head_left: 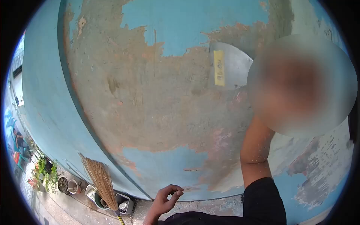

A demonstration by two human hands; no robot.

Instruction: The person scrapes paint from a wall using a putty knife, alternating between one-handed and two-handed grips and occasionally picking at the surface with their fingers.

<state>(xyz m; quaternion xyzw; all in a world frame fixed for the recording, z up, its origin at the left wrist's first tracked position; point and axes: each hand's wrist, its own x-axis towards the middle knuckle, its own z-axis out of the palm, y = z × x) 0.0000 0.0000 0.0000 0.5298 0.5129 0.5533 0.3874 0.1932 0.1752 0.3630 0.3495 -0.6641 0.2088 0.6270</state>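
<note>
My right arm [257, 148], in a black sleeve, reaches up along the wall [150, 93]. A round blur covers my right hand, and its fingers are hidden. A shiny metal plate [236, 71] with a curved upper edge and a yellow label [219, 68] sticks out from the blur's left side, against the bare grey wall. Whether my hand grips the plate cannot be made out. Low in the middle, my left hand [169, 198] is curled in front of the wall's base, thumb tip close to the forefinger. I see nothing between its fingers.
Peeling blue paint [195, 22] surrounds the grey patch of wall. At lower left a straw broom [100, 180] leans by the wall's raised edge, beside a grey bin [125, 205] and several pots. Plants [47, 172] and a seated person [20, 140] are farther left.
</note>
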